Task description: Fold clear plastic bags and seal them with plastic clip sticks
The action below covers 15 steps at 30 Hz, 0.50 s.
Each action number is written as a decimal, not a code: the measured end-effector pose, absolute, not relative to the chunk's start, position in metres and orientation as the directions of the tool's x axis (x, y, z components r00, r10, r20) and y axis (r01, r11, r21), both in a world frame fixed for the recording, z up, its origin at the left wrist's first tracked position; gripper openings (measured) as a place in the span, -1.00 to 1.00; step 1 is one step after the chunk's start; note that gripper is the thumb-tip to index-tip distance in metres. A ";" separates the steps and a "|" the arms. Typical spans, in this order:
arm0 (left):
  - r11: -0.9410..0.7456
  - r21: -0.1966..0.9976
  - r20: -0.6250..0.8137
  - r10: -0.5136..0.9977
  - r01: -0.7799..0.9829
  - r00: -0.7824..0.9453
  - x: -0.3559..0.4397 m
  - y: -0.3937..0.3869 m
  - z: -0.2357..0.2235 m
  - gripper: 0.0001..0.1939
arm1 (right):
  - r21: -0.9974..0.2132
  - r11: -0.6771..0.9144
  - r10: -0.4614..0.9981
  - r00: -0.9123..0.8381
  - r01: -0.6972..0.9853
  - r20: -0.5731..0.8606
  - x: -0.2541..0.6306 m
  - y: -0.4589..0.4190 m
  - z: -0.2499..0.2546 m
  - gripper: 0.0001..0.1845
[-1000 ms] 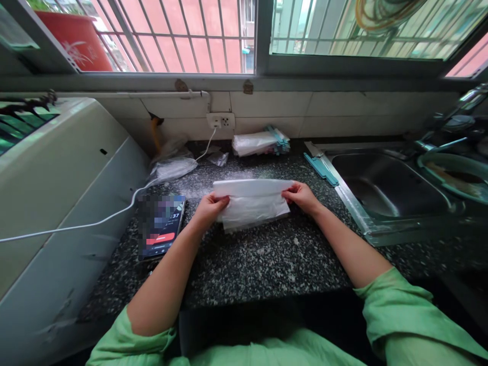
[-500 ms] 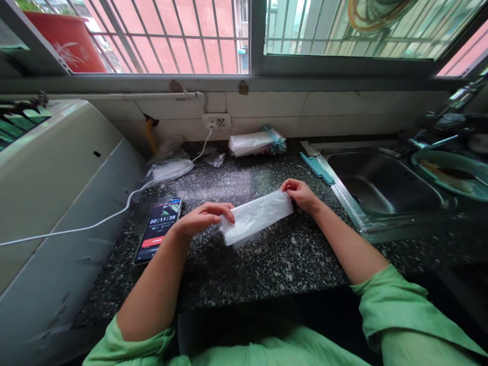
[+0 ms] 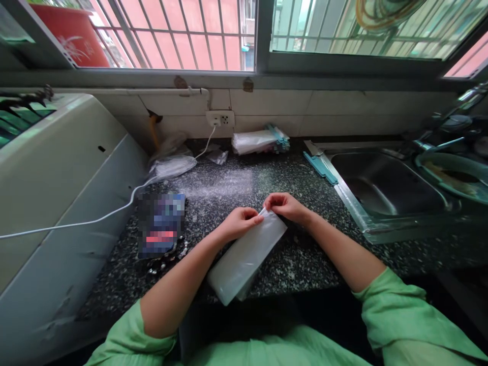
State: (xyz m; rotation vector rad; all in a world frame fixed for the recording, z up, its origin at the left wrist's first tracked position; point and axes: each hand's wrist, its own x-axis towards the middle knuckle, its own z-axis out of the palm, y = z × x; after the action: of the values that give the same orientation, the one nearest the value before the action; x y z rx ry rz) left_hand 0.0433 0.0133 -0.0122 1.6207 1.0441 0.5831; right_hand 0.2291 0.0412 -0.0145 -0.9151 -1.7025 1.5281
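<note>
A folded, see-through plastic bag (image 3: 244,259) slants from upper right to lower left over the dark speckled counter (image 3: 305,264), its lower end close to the front edge. At its narrow upper end my left hand (image 3: 244,222) pinches one side between thumb and fingers. My right hand (image 3: 284,206) grips the top corner right beside it, so the fingertips of both hands nearly meet. Behind them, against the wall, lies a stack of similar folded bags (image 3: 255,141) with teal strips (image 3: 280,138) at its right end.
Left of my left forearm lies a phone (image 3: 162,223) with its screen lit. A white cable (image 3: 114,212) runs from the wall socket (image 3: 221,119) across the left side. More teal strips (image 3: 321,169) rest by the sink (image 3: 389,183), which holds a colander (image 3: 457,175) at right.
The bag was first stretched sideways between both hands, then folded narrower and tilted. Now it points down to the left, and my left hand has moved right, up to my right hand.
</note>
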 end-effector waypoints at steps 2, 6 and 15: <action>-0.017 0.953 -0.134 0.874 0.304 0.467 0.045 0.012 -0.013 -0.61 | -0.995 0.051 0.865 -0.502 0.081 0.004 0.227 0.040 -0.014 -0.84; 0.007 0.974 -0.076 0.952 0.228 0.297 0.042 0.013 -0.013 -0.60 | -0.998 -0.009 0.905 -0.424 0.070 -0.038 0.227 0.039 -0.014 -0.62; 0.009 0.986 -0.042 0.980 0.169 0.192 0.040 0.015 -0.014 -0.58 | -0.980 0.020 0.919 -0.389 0.199 -0.060 0.224 0.035 -0.013 -0.62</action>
State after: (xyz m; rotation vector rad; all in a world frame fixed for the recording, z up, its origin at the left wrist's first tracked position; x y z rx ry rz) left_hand 0.0396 0.0154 -0.0143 1.3978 1.1928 0.9597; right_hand 0.2240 0.0352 -0.0134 -1.1549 -1.6526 1.4184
